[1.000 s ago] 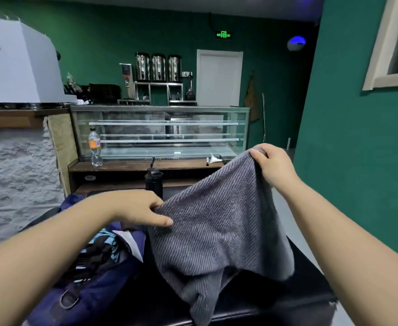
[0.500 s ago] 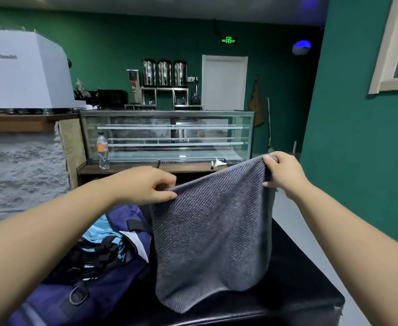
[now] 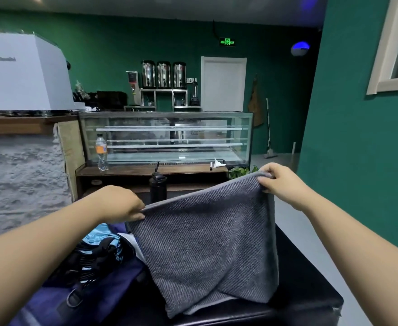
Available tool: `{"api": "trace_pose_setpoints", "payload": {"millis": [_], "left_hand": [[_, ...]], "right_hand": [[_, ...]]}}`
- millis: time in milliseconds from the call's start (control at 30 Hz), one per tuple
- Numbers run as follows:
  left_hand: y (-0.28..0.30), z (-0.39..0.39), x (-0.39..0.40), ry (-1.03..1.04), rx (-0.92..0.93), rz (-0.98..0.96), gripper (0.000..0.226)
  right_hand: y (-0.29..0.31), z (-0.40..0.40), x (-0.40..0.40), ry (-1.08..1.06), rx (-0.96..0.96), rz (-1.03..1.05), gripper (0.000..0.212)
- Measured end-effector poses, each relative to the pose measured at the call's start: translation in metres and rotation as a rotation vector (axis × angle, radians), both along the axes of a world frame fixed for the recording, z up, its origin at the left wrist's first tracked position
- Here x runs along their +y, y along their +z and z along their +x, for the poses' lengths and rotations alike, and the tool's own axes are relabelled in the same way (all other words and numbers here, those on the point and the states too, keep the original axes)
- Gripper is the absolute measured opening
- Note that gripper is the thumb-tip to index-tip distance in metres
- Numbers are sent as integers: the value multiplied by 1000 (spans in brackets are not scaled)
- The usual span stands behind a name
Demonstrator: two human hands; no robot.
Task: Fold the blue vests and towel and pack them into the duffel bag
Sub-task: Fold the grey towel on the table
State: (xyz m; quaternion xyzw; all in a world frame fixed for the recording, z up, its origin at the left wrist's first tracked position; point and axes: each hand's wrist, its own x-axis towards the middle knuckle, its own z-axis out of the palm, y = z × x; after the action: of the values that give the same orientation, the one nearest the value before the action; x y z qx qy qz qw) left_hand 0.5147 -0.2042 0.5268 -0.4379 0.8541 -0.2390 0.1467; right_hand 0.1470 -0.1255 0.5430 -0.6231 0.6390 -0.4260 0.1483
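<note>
A grey ribbed towel (image 3: 207, 243) hangs between my hands, its lower edge resting on the black bench (image 3: 308, 292). My left hand (image 3: 120, 203) pinches the towel's upper left corner. My right hand (image 3: 280, 181) pinches the upper right corner, held a little higher. The navy duffel bag (image 3: 76, 300) lies open at lower left, beside the towel. Light blue vest fabric (image 3: 101, 237) shows inside it among black straps.
A black bottle (image 3: 157, 188) stands just behind the towel. Beyond it are a wooden counter with a glass display case (image 3: 167, 137) and a plastic drink bottle (image 3: 101, 151). A green wall (image 3: 357, 137) runs close on the right, with grey floor beside the bench.
The towel was spread out between my hands, and both hands then came down, so its bottom edge now folds onto the bench.
</note>
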Motion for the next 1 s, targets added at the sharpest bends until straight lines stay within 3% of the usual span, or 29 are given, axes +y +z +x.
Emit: {"api": "trace_pose_setpoints", "payload": {"millis": [100, 233, 500, 633, 933, 1000], "left_hand": [[-7, 6, -7, -27, 176, 57, 34], [-9, 14, -12, -48, 373, 69, 44], [-7, 15, -13, -59, 461, 16, 43], [-7, 19, -18, -116, 575, -18, 40], [26, 17, -20, -188, 770, -193, 28], [36, 18, -22, -212, 779, -204, 38]], "right_hand": [[-6, -3, 7, 40, 51, -23, 17], [-11, -5, 10, 55, 8, -70, 18], [-14, -10, 15, 99, -48, -20, 21], [-11, -10, 16, 85, 40, 9, 12], [-4, -16, 15, -90, 66, -195, 9], [2, -17, 14, -93, 65, -217, 13]]}}
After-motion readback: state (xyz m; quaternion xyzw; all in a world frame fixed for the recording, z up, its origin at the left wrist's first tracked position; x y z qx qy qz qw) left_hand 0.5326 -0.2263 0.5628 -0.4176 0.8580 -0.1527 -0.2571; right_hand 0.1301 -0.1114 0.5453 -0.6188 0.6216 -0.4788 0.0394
